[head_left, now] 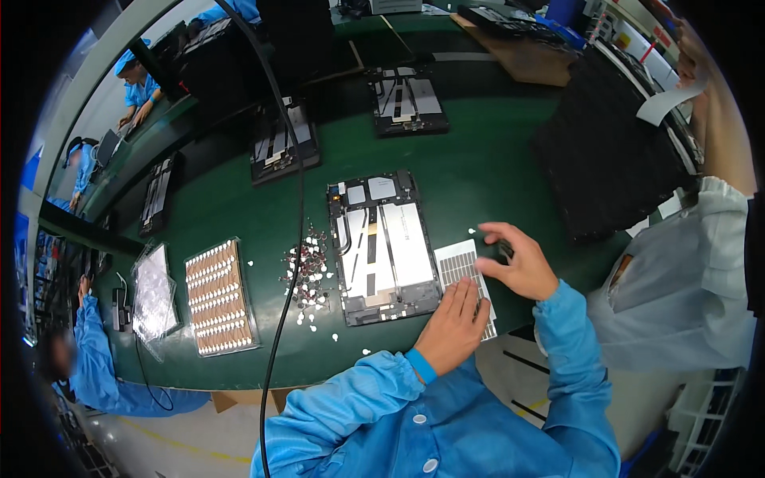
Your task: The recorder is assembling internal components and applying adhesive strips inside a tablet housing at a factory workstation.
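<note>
Rests left hand (pixel 454 328) over white gridded label sheet (pixel 457 261), just right of black rectangular opened tablet (pixel 406 243), with long axes roughly parallel; cannot tell whether gripping. Holds right hand (pixel 519 267) farther right, with thumb and forefinger parted.

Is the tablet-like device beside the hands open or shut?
Open: the device's silver panels and dark strips lie bare, with no cover over them.

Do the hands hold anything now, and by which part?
No grip shows: the left hand lies over the lower part of the white gridded sheet; the right hand has thumb and forefinger apart.
</note>
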### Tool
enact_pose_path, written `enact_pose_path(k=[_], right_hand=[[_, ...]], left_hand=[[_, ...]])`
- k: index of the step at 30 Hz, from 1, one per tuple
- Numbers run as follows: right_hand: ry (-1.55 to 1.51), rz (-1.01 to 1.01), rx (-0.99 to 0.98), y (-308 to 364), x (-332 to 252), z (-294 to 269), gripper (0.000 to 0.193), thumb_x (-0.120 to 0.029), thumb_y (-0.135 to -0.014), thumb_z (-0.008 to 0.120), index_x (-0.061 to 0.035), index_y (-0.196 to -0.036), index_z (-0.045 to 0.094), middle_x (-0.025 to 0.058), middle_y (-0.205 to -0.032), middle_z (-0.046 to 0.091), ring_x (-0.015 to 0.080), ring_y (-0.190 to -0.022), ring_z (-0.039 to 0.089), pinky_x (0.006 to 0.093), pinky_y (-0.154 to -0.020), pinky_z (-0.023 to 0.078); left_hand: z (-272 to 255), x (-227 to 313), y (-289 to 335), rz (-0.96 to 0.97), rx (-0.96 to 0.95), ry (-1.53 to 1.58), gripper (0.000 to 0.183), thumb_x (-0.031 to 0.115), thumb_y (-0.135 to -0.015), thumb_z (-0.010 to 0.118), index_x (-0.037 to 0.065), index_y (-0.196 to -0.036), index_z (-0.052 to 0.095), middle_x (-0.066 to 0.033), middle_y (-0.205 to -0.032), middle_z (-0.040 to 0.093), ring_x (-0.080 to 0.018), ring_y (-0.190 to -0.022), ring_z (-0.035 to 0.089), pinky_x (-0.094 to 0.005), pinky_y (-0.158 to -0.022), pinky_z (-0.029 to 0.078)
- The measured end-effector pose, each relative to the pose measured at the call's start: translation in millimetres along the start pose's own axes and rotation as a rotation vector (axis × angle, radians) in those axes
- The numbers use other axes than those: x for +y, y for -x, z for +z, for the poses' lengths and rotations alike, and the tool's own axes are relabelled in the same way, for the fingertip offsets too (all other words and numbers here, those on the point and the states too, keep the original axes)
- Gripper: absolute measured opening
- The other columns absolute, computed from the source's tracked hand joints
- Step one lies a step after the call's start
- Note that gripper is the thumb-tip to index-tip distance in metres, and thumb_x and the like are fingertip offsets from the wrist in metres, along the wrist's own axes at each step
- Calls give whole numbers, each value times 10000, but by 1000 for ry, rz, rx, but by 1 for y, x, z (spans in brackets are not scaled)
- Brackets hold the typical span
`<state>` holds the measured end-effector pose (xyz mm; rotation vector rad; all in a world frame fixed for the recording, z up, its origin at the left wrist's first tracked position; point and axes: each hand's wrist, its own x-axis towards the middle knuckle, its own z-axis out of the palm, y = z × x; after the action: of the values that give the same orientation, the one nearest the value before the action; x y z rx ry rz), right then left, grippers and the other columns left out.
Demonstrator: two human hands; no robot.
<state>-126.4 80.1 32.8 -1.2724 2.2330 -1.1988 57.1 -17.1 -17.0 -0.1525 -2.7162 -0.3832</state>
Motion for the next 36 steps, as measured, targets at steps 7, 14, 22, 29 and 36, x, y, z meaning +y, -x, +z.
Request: enact_pose_path(k=[7,14,22,29,36], right_hand=[[-173,220,-288,-16,6,-3,547,-59,-785,844,-10,-1278,611,26,-1026,628,70,-828,540,226,-710,451],[-789,189,-65,30,-26,-7,504,-57,-883,770,13,-1338,564,14,-979,658,-10,-636,384,178,-599,356],[-488,86,60,52,-47,-14,508,-78,-868,790,-16,-1337,605,-22,-817,588,2,-577,322,216,-539,298],[-156,-153,153,52,-63,-25,511,-124,-777,873,-59,-1247,685,31,-966,606,39,-578,367,226,-515,314],[-337,-69,116,58,-67,-20,383,-127,-785,872,-37,-1127,727,30,-896,649,19,-536,359,226,-482,276]], left_hand=[[2,-9,3,90,-4,42,387,168,-911,652,-56,-1219,586,-292,-1334,562,-425,-1315,518,-520,-1140,391],[-67,-22,-34,-250,508,353,511,110,-877,728,-45,-1330,549,-293,-1362,544,-448,-1292,536,-477,-1074,450],[-77,-31,-34,-324,226,911,446,121,-876,786,15,-1280,629,-162,-995,696,-255,-899,697,-340,-798,559],[-85,-32,-30,-440,227,1135,281,40,-878,778,-40,-1134,692,-99,-892,725,-138,-821,683,-284,-736,553],[-90,-29,-27,-432,207,1083,143,-28,-880,755,-53,-1001,683,-81,-887,707,-127,-823,664,-259,-751,535]])
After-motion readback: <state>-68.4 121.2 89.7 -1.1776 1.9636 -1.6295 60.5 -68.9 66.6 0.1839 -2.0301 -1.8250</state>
